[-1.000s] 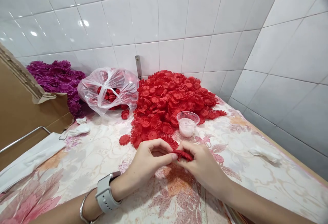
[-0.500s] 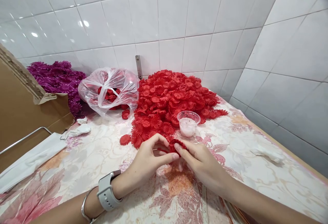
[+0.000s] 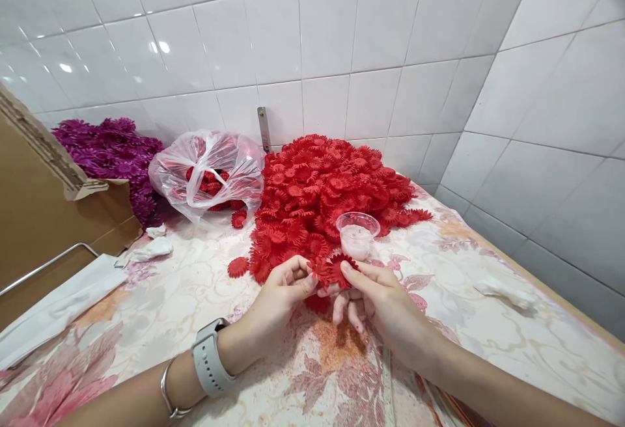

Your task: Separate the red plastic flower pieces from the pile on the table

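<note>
My left hand (image 3: 280,295) and my right hand (image 3: 375,303) meet just above the flowered tablecloth (image 3: 195,297), both pinching a red fabric flower piece (image 3: 334,269) held up between them. The left fingers grip its left edge, and the right thumb presses on its front. A watch and a bangle sit on my left wrist. Right behind the hands lies a big heap of red flower pieces (image 3: 332,192), with a small clear plastic cup (image 3: 358,234) of white stuff at its front edge.
A clear plastic bag (image 3: 208,173) with red pieces lies left of the heap. Purple flowers (image 3: 110,150) are piled at the back left by a cardboard box (image 3: 43,206). White tiled walls close the back and right. White scraps lie on the cloth.
Both hands have lifted the red flower piece off the cloth and moved it a little away from me, toward the heap; it now stands more upright between the fingers.
</note>
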Demonstrator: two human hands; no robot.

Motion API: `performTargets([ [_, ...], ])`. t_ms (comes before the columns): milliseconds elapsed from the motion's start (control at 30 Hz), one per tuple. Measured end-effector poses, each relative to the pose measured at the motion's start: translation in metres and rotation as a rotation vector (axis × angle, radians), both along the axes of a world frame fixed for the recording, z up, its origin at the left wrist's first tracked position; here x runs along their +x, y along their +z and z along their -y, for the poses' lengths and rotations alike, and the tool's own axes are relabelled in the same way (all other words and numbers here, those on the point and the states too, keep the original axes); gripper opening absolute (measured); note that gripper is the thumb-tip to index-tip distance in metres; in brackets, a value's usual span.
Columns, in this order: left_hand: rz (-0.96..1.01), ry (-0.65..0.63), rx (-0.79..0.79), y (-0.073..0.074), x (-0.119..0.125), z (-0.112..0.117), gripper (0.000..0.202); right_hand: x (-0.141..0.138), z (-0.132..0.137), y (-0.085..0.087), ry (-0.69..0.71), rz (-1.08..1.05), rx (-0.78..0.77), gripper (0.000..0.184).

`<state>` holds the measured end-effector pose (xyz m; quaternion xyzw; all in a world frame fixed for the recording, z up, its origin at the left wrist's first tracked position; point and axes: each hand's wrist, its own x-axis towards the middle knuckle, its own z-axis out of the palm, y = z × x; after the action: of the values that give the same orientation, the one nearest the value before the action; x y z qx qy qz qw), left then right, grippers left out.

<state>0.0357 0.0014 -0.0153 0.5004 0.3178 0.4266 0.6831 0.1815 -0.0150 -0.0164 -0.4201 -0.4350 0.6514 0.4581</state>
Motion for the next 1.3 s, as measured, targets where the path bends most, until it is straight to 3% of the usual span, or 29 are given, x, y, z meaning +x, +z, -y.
performTargets([
  [267,0.088,0.034,-0.097,-0.002,0.000,0.001,0.020,-0.004,0.003,0.003,-0.042,-0.257,-0.115,0.020],
  [467,0.092,0.023,-0.099,0.001,0.001,0.003,0.020,-0.005,0.006,0.005,-0.047,-0.349,-0.133,0.021],
  [767,0.172,0.157,-0.246,0.002,0.001,0.002,0.031,-0.007,0.007,0.003,-0.051,-0.414,-0.139,0.029],
  [867,0.137,0.110,-0.171,0.004,0.000,0.001,0.025,-0.003,0.006,0.004,-0.025,-0.287,-0.072,0.027],
  [1000,0.011,0.007,0.001,0.008,-0.003,0.001,0.017,0.004,0.004,0.004,-0.002,0.101,0.222,0.029],
  [1133,-0.152,0.004,0.024,0.008,-0.005,0.002,0.025,0.008,0.005,0.002,-0.036,0.412,0.410,0.029],
  [1300,-0.250,-0.007,0.068,0.005,-0.003,0.002,0.015,0.008,0.005,0.002,-0.043,0.573,0.582,0.028],
])
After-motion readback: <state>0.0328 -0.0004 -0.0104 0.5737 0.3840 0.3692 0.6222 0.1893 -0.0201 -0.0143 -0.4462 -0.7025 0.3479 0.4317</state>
